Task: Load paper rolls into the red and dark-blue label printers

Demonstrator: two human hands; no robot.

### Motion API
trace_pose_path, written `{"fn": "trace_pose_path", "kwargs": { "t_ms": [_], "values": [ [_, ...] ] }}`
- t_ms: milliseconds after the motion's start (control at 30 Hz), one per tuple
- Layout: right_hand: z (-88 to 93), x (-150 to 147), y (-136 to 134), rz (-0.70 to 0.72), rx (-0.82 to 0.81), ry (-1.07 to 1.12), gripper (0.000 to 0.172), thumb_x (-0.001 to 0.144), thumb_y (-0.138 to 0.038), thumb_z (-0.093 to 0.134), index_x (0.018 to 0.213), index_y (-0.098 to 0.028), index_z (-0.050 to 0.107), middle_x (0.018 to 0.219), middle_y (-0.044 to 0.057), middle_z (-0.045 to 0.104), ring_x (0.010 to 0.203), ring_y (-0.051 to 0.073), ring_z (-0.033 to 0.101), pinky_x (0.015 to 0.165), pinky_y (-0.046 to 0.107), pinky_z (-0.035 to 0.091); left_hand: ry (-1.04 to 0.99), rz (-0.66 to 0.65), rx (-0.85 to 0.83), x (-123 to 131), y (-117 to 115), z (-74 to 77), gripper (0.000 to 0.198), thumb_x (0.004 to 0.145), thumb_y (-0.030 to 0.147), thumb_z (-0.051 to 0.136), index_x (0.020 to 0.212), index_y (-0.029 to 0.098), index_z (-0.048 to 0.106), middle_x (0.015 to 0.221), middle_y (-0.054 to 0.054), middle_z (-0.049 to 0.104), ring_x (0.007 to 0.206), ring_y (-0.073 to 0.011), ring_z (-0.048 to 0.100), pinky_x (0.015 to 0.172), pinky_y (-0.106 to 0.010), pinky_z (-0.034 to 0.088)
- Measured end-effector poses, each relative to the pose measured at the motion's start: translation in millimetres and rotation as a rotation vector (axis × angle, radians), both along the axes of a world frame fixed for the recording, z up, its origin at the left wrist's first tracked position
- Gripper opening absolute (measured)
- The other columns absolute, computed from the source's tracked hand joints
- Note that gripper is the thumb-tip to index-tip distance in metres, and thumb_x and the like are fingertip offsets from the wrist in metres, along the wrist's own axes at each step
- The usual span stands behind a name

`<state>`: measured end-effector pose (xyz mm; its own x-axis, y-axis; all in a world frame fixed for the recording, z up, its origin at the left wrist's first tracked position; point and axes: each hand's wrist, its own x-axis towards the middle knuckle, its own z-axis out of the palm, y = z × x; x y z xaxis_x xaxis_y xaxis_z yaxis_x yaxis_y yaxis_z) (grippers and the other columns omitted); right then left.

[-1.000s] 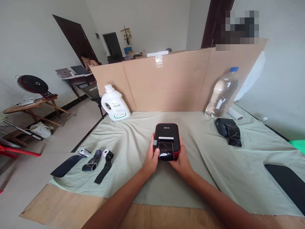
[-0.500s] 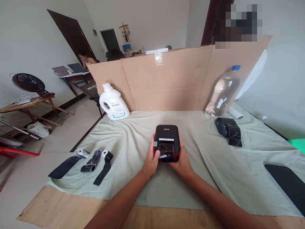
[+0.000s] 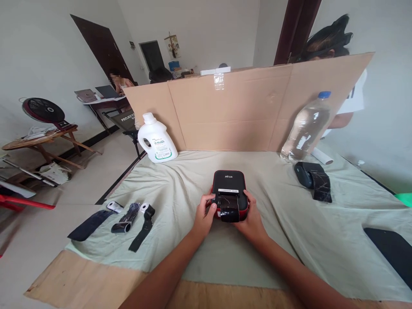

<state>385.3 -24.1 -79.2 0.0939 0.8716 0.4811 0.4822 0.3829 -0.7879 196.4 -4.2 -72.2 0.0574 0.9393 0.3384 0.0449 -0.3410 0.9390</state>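
Observation:
A black portable label printer with a red edge sits at the middle of the cloth, a strip of glossy black tape curling out of its front slot. My left hand holds its left side, thumb at the front corner and bent forefinger at the upper edge. On the opposite side my right hand grips the printer, with its fingertips on the right edge and part of the hand hidden beneath. To the right lies another black printer, also with a dark strip hanging from it.
Three partly unrolled black rolls, one a black roll, lie at the left. A white detergent jug and a water bottle lean against a cardboard panel. A dark flat slab is at right; a person stands behind the panel.
My left forefinger has bent up over the printer's left edge, and my right fingers sit higher on its side. The view has shifted slightly. The person behind the panel has moved.

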Motion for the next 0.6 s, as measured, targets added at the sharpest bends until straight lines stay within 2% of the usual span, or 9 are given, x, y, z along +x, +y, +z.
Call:
{"fn": "trace_pose_path", "kwargs": {
  "t_ms": [200,300,433,533,600],
  "values": [
    [1.4,4,3,0.038,0.043,-0.047,0.095,0.069,-0.039,0.077,0.147,-0.034,0.023,0.145,0.013,0.047,0.131,0.039,0.053,0.103,0.060,0.049,-0.067,-0.052,-0.003,4,2,6.9,0.024,0.091,0.043,0.060,0.100,0.021,0.054,0.152,-0.012,0.046,0.135,-0.0265,0.051,0.105,-0.043,0.046],
    [4.8,4,2,0.032,0.022,-0.067,0.098,0.070,-0.038,0.076,0.149,-0.038,0.018,0.148,0.011,0.045,0.132,0.039,0.052,0.104,0.060,0.048,-0.051,-0.030,0.007,5,1,2.5,0.026,0.092,0.045,0.058,0.102,0.021,0.055,0.152,-0.013,0.046,0.135,-0.0272,0.050,0.105,-0.043,0.047],
    [9.9,4,-1,0.030,-0.029,-0.123,0.108,0.072,-0.040,0.073,0.152,-0.047,0.001,0.154,0.008,0.041,0.137,0.040,0.046,0.109,0.060,0.045,0.003,0.037,0.012,3,-2,-5.3,0.032,0.093,0.045,0.057,0.114,0.021,0.058,0.148,-0.013,0.050,0.132,-0.0270,0.053,0.107,-0.044,0.046],
    [10.6,4,-1,0.028,-0.031,-0.177,0.114,0.075,-0.043,0.071,0.153,-0.045,-0.012,0.155,0.009,0.039,0.140,0.040,0.043,0.111,0.059,0.043,0.040,0.071,0.002,2,-5,-6.2,0.035,0.093,0.046,0.058,0.117,0.020,0.060,0.141,-0.013,0.056,0.128,-0.0273,0.056,0.106,-0.043,0.046],
    [9.9,3,-1,0.020,-0.028,-0.207,0.113,0.078,-0.044,0.069,0.155,-0.041,-0.014,0.154,0.011,0.040,0.139,0.039,0.044,0.111,0.058,0.043,0.033,0.069,0.001,3,-6,-4.4,0.035,0.093,0.046,0.058,0.117,0.020,0.061,0.140,-0.012,0.057,0.126,-0.0272,0.057,0.105,-0.043,0.048]
  ]
}}
